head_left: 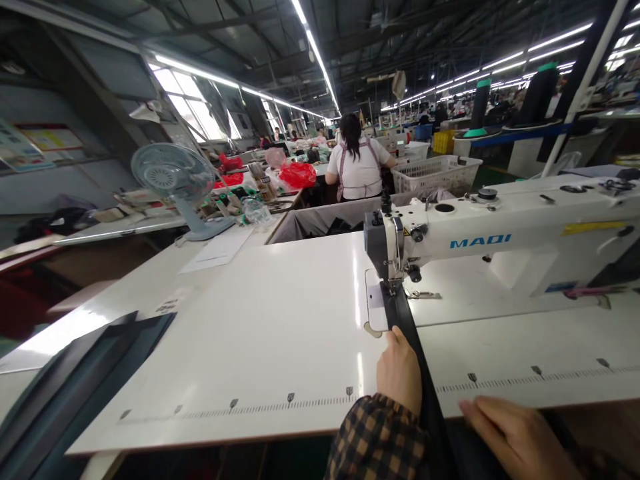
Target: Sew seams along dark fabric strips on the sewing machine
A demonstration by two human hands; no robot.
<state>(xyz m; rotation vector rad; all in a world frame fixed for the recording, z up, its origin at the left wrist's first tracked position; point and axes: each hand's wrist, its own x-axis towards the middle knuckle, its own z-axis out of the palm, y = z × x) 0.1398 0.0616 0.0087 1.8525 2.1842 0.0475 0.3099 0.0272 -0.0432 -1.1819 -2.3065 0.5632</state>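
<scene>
A narrow strip of dark fabric (406,327) runs from under the presser foot of a white MAQI sewing machine (500,240) back toward me over the table edge. My left hand (399,370), in a plaid sleeve, lies on the strip's left edge just behind the needle plate, fingers together and pressing down. My right hand (515,437) rests flat on the dark fabric at the table's front edge, fingers stretched out to the left.
The white sewing table (270,333) has ruler marks along its front. A pile of dark fabric pieces (75,387) lies at the left. A desk fan (175,180) stands behind. A person in an apron (357,167) sits farther back beside a white basket (435,175).
</scene>
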